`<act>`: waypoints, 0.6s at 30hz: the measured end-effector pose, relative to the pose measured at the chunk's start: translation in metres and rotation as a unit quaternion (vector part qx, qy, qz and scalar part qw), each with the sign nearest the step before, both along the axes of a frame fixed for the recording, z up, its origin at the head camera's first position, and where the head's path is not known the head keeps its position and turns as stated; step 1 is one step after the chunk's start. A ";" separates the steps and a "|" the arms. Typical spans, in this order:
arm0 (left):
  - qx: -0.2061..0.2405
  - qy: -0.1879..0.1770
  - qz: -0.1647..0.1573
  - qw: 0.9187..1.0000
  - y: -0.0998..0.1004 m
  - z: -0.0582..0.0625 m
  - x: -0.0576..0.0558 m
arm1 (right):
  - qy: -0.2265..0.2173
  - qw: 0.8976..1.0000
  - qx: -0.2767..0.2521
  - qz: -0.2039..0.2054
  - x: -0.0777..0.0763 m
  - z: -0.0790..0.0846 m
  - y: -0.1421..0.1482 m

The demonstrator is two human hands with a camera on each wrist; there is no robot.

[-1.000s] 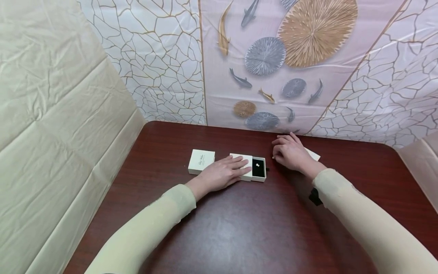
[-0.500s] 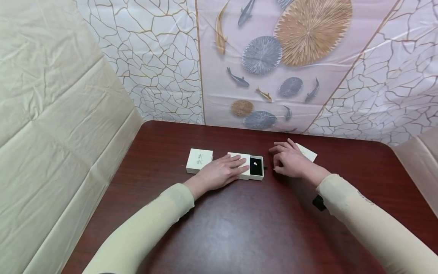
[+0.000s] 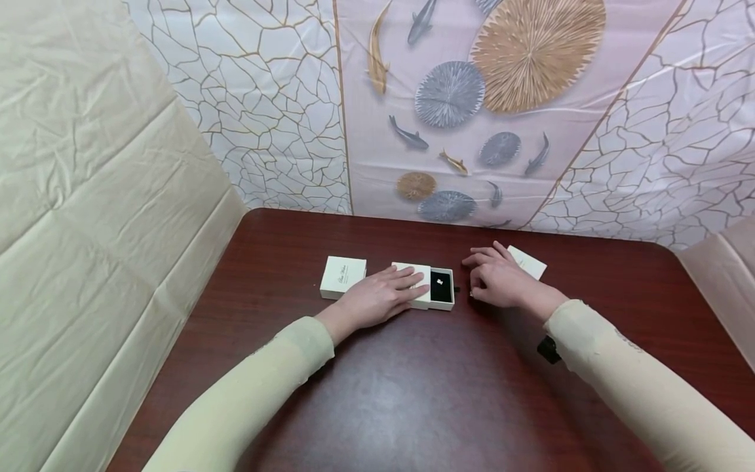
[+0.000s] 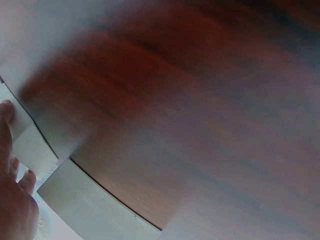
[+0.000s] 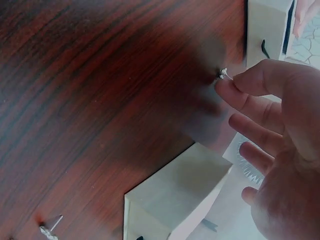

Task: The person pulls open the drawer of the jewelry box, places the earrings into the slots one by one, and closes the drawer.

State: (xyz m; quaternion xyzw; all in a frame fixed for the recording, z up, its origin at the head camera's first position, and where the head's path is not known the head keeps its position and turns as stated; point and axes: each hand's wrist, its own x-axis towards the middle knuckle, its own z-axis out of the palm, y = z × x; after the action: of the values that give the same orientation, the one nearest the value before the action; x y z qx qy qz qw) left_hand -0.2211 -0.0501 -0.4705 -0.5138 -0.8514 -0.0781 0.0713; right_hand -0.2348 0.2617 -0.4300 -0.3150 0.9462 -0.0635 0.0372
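Observation:
In the head view my left hand [image 3: 383,298] lies spread over the cover of a white drawer-style jewelry box [image 3: 413,267], fingers straight across its top. The drawer [image 3: 453,288] is slid out to the right and shows black padding with a small shiny stud earring [image 3: 440,281]. To its right, my right hand [image 3: 501,278] pinches a small stud earring [image 5: 224,73] by thumb and index finger, low over the table. The other fingers of that hand are spread. In the left wrist view the left hand [image 4: 17,210] is cut off at the edge.
A closed white box [image 3: 343,274] with dark lettering stands left of the left hand. Partly behind the right hand is another white box [image 3: 529,262]. A loose stud earring [image 5: 48,232] lies on the dark red table [image 3: 377,406]. A patterned cloth [image 3: 283,131] hangs behind.
My right hand has come slightly nearer to me, baring more of the right-hand box. The left hand keeps its place on the box; the whole view has shifted a little.

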 end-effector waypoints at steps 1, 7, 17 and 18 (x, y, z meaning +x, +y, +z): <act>0.000 0.000 0.000 1.000 0.000 0.000 0.000 | -0.002 1.000 0.002 0.002 0.001 0.001 -0.001; 0.002 0.000 0.000 1.000 0.001 0.002 0.001 | -0.010 1.000 0.004 0.014 0.007 0.004 -0.002; -0.004 0.008 0.001 1.000 0.001 0.000 0.000 | 0.001 1.000 0.015 0.013 0.007 0.007 0.001; -0.005 0.008 0.001 1.000 0.001 0.000 0.000 | 0.004 1.000 0.015 0.013 0.007 0.008 0.001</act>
State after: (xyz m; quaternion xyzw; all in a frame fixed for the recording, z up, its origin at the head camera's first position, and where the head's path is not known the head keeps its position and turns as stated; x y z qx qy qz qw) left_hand -0.2208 -0.0486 -0.4702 -0.5138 -0.8517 -0.0698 0.0761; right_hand -0.2278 0.2632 -0.4224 -0.3271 0.9430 -0.0474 0.0385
